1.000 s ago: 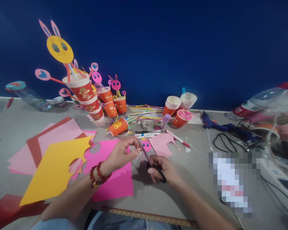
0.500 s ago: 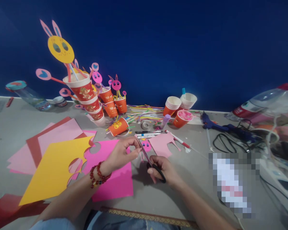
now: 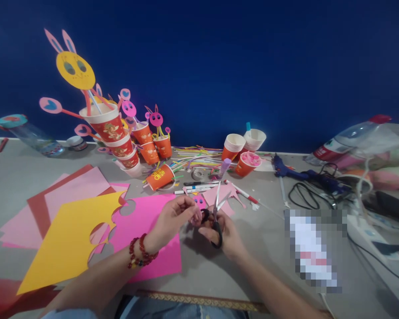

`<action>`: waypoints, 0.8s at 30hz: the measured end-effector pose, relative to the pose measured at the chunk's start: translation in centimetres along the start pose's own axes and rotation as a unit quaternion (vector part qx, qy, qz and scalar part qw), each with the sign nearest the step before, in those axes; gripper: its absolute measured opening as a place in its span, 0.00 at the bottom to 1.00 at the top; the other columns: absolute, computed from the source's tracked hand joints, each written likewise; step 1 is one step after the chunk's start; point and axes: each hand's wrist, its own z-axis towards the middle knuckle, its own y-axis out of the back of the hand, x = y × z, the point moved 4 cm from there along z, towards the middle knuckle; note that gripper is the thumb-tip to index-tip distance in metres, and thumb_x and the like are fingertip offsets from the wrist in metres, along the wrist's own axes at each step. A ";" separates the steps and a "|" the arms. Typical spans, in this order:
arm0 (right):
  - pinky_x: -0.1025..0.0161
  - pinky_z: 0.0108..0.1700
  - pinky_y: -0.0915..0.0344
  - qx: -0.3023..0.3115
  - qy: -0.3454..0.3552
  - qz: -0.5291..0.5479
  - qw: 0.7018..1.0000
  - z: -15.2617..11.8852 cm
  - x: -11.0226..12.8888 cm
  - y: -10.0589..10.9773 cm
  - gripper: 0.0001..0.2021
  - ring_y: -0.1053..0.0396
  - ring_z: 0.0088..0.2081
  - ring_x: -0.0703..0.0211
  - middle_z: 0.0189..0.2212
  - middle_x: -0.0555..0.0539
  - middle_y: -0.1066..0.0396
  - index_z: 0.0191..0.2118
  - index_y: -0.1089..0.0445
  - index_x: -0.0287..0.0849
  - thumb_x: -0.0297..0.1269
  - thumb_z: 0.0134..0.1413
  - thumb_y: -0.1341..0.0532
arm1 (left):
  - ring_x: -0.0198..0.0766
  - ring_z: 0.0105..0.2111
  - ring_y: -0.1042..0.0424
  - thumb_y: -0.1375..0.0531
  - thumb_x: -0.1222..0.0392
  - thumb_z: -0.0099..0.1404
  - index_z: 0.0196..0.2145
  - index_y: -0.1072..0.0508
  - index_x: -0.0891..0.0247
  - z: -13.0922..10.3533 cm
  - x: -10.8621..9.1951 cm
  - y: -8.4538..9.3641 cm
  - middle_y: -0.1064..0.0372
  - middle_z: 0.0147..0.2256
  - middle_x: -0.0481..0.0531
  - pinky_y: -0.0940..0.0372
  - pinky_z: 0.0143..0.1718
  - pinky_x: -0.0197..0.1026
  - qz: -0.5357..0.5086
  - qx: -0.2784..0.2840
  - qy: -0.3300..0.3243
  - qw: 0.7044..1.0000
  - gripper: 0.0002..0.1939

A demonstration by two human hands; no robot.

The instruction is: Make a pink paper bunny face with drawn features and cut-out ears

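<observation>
My right hand grips black-handled scissors, whose blades point up and stand apart. Close on its left, my left hand is closed in a pinch on what looks like a small pink piece of paper, partly hidden by the fingers. Just behind the hands lies a pink paper face with drawn eyes, partly covered. Beside it is a cut light-pink sheet. A bright pink sheet lies under my left wrist, and a yellow sheet with round cutouts overlaps its left side.
Stacked red cups with paper rabbit figures stand at the left back. A tipped orange cup, pens, a glue stick and straws lie behind the hands. A blue glue gun and cables are on the right.
The scissors have swung from pointing up-left beside my left fingers to upright, and their blades have opened. My left hand has dropped slightly. The whole view has shifted a little.
</observation>
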 end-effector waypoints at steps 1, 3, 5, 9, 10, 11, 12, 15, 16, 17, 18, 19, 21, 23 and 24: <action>0.66 0.23 0.44 -0.010 -0.001 0.002 1.000 0.0 0.0 0.0 0.18 0.41 0.22 0.64 0.23 0.53 0.32 0.33 0.32 0.45 0.43 0.40 0.24 | 0.34 0.28 0.29 0.37 0.50 0.66 0.32 0.29 0.64 -0.1 0.2 -0.3 0.27 0.28 0.50 0.36 0.31 0.36 -0.008 0.007 0.003 1.000 0.13; 0.66 0.23 0.45 -0.033 0.003 0.000 0.999 0.0 0.2 0.2 0.17 0.42 0.21 0.64 0.23 0.54 0.34 0.32 0.32 0.46 0.42 0.41 0.25 | 0.35 0.28 0.28 0.37 0.50 0.65 0.33 0.29 0.64 -0.2 0.6 -0.6 0.26 0.28 0.50 0.35 0.31 0.36 -0.020 0.016 0.010 1.000 0.13; 0.66 0.23 0.44 -0.052 0.014 0.001 0.999 0.0 0.4 0.4 0.16 0.40 0.22 0.64 0.25 0.54 0.32 0.32 0.32 0.46 0.41 0.41 0.25 | 0.35 0.28 0.29 0.36 0.51 0.64 0.33 0.30 0.63 -0.2 0.9 -0.7 0.27 0.28 0.49 0.35 0.31 0.36 -0.026 0.017 0.017 0.999 0.13; 0.66 0.25 0.42 -0.079 0.040 0.014 0.996 0.1 0.8 1.0 0.18 0.39 0.23 0.64 0.28 0.53 0.30 0.33 0.33 0.46 0.39 0.40 0.24 | 0.34 0.27 0.31 0.36 0.52 0.64 0.33 0.32 0.63 -0.1 1.3 -0.5 0.30 0.26 0.47 0.37 0.31 0.36 -0.023 0.025 0.028 0.999 0.12; 0.66 0.25 0.42 -0.078 0.044 0.015 0.996 0.1 0.9 1.0 0.18 0.39 0.23 0.64 0.27 0.54 0.30 0.33 0.33 0.46 0.38 0.39 0.24 | 0.33 0.27 0.31 0.36 0.52 0.64 0.33 0.32 0.63 -0.1 1.3 -0.5 0.31 0.26 0.46 0.37 0.31 0.36 -0.017 0.029 0.030 0.999 0.12; 0.66 0.26 0.42 -0.074 0.046 0.015 0.996 0.1 1.0 1.1 0.19 0.39 0.23 0.64 0.27 0.54 0.30 0.33 0.34 0.46 0.37 0.39 0.24 | 0.33 0.27 0.32 0.36 0.52 0.64 0.32 0.32 0.63 -0.1 1.3 -0.5 0.32 0.26 0.46 0.38 0.31 0.36 -0.010 0.036 0.033 0.999 0.13; 0.66 0.26 0.41 -0.070 0.047 0.013 0.996 0.1 1.0 1.1 0.19 0.38 0.24 0.64 0.27 0.54 0.30 0.33 0.34 0.46 0.36 0.39 0.24 | 0.33 0.27 0.32 0.35 0.51 0.63 0.31 0.32 0.63 -0.1 1.3 -0.5 0.32 0.26 0.46 0.39 0.31 0.36 -0.003 0.045 0.038 0.998 0.14; 0.66 0.27 0.39 -0.057 0.048 0.004 0.997 0.0 1.3 1.1 0.18 0.37 0.25 0.63 0.27 0.53 0.30 0.32 0.34 0.45 0.36 0.39 0.24 | 0.33 0.27 0.33 0.36 0.48 0.63 0.30 0.32 0.63 -0.1 1.3 -0.9 0.33 0.26 0.47 0.40 0.30 0.35 0.022 0.078 0.049 0.996 0.16; 0.66 0.27 0.39 -0.053 0.048 0.003 0.997 0.0 1.3 1.0 0.18 0.37 0.25 0.63 0.26 0.53 0.30 0.32 0.34 0.45 0.37 0.39 0.24 | 0.34 0.27 0.34 0.36 0.48 0.64 0.30 0.31 0.64 -0.2 1.3 -1.0 0.33 0.26 0.47 0.41 0.31 0.35 0.038 0.087 0.046 0.994 0.16; 0.66 0.27 0.39 -0.050 0.048 0.002 0.998 0.0 1.4 1.0 0.18 0.37 0.25 0.63 0.26 0.53 0.31 0.32 0.34 0.45 0.37 0.39 0.24 | 0.34 0.28 0.34 0.38 0.47 0.65 0.30 0.31 0.64 -0.2 1.3 -1.1 0.33 0.27 0.48 0.41 0.30 0.35 0.057 0.094 0.039 0.993 0.17; 0.66 0.27 0.38 -0.047 0.047 0.001 0.998 0.0 1.4 1.0 0.19 0.37 0.25 0.63 0.26 0.53 0.31 0.32 0.34 0.45 0.37 0.38 0.24 | 0.34 0.28 0.35 0.39 0.47 0.66 0.30 0.30 0.64 -0.2 1.3 -1.2 0.33 0.27 0.48 0.42 0.30 0.35 0.076 0.097 0.031 0.992 0.17; 0.66 0.27 0.38 -0.044 0.046 -0.001 0.998 0.0 1.3 0.9 0.19 0.37 0.25 0.64 0.26 0.53 0.31 0.32 0.34 0.45 0.37 0.38 0.24 | 0.34 0.28 0.36 0.39 0.47 0.67 0.29 0.30 0.64 -0.2 1.3 -1.1 0.34 0.27 0.48 0.43 0.30 0.35 0.088 0.095 0.023 0.991 0.17; 0.66 0.28 0.37 -0.039 0.045 -0.009 0.998 0.1 1.2 0.8 0.19 0.36 0.26 0.63 0.27 0.53 0.31 0.33 0.34 0.45 0.39 0.40 0.24 | 0.34 0.29 0.35 0.40 0.48 0.67 0.29 0.31 0.64 -0.1 1.0 -0.9 0.34 0.27 0.48 0.42 0.31 0.35 0.077 0.077 0.009 0.994 0.16; 0.65 0.30 0.36 -0.035 0.054 -0.018 0.998 0.2 1.1 0.7 0.17 0.35 0.27 0.62 0.27 0.52 0.30 0.34 0.33 0.45 0.41 0.43 0.25 | 0.35 0.30 0.33 0.40 0.50 0.67 0.30 0.30 0.63 0.1 0.5 -0.3 0.33 0.28 0.48 0.39 0.34 0.37 0.042 0.055 -0.004 0.998 0.14; 0.64 0.31 0.36 -0.037 0.059 -0.022 0.997 0.2 1.1 0.7 0.17 0.34 0.28 0.61 0.28 0.51 0.29 0.34 0.33 0.45 0.42 0.44 0.26 | 0.36 0.31 0.32 0.40 0.51 0.68 0.30 0.30 0.63 0.2 0.2 0.1 0.32 0.29 0.49 0.38 0.36 0.38 0.033 0.046 -0.012 0.998 0.13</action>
